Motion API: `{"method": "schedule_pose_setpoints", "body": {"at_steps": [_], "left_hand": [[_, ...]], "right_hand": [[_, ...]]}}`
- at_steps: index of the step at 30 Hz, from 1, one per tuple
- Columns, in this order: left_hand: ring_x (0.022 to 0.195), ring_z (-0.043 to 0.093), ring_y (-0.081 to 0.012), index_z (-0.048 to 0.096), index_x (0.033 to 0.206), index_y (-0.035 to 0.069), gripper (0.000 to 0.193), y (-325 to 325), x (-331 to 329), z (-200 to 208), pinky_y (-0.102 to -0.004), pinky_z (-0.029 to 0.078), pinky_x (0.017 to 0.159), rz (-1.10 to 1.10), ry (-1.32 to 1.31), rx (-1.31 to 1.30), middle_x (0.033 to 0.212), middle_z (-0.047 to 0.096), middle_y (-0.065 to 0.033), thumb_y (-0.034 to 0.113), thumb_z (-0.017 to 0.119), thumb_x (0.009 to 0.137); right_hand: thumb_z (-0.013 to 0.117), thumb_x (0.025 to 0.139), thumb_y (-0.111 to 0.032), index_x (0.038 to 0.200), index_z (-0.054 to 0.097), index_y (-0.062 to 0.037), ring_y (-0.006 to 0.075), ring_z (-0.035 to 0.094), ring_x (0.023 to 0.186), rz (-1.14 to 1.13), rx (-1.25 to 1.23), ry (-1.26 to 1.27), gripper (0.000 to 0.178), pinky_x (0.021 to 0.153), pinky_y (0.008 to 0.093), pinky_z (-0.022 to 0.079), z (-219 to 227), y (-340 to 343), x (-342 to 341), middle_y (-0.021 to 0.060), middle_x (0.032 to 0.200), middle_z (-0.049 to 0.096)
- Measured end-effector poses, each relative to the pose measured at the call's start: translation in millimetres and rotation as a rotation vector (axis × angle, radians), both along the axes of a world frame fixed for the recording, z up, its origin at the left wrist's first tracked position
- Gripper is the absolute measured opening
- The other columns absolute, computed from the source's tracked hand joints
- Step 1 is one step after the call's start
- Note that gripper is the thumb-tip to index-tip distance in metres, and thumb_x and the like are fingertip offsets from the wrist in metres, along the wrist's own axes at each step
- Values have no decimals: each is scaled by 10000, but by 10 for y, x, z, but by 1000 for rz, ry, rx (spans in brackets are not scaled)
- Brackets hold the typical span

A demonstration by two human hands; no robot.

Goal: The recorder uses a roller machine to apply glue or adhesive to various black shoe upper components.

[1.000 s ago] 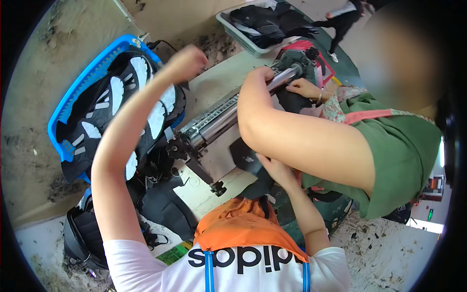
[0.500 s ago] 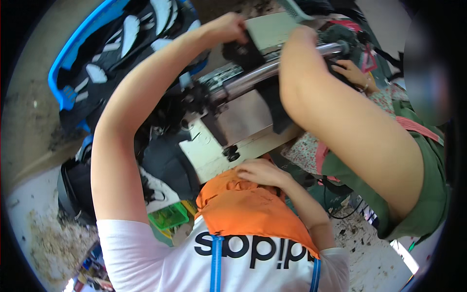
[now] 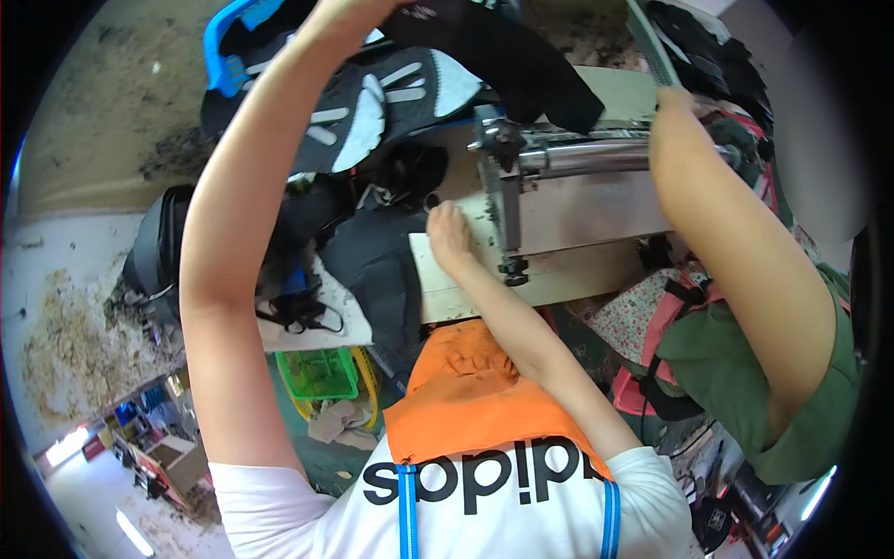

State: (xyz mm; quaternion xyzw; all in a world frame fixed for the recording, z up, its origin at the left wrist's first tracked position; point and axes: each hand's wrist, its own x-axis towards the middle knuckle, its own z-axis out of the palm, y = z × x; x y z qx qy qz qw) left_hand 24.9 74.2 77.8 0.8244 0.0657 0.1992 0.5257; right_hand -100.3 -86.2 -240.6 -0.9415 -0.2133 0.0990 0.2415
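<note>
At the top edge my left hand (image 3: pixel 365 9), partly cut off by the frame, grips one end of a long black fabric piece (image 3: pixel 507 61). The piece arcs to the right, and its far end hangs by the back of a machine with a shiny metal roller (image 3: pixel 582 158). My right hand (image 3: pixel 449 231) has its fingers curled down at the left end of the machine's pale bed (image 3: pixel 447 289). What those fingers hold, if anything, is hidden. Dark flat pieces (image 3: pixel 382 270) lie just left of it.
Black pieces with white patches (image 3: pixel 363 121) lie by a blue basket (image 3: pixel 219 61) at the back left. A co-worker's hand (image 3: pixel 675 101) is at the machine's right, with a bare arm across that side. A green basket (image 3: pixel 321 373) stands low at the left.
My left hand has drawn the black fabric piece away from the roller, up and left over the patched pieces. My right hand has moved from beside my apron to the bed's left end. The view has shifted.
</note>
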Motion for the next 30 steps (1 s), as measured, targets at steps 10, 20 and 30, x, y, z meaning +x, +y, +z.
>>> {"method": "schedule_pose_setpoints", "body": {"at_steps": [10,20,30], "left_hand": [[778,570,-154,608,953,8,256,-29,-2078,742,-301,466,721,341,42,911,856,615,-48,66,691,719],[838,537,-267,555,937,63,286,-1231,-3934,-1968,-360,458,681,-213,292,613,834,505,-80,64,609,657],[1103,423,-368,497,1165,-71,566,-1686,-4042,-3092,-422,365,916,867,686,169,1189,462,-245,310,676,785]], "right_hand": [[561,775,-120,774,579,-6,341,558,829,184,190,-114,115,741,435,451,2,-199,11,150,843,590],[588,856,-162,845,556,5,125,495,494,-57,794,1394,170,673,299,515,228,-753,-370,116,861,638],[603,857,-378,1196,464,16,185,513,1050,50,386,1553,538,893,330,412,36,-707,-1127,103,1104,528]]}}
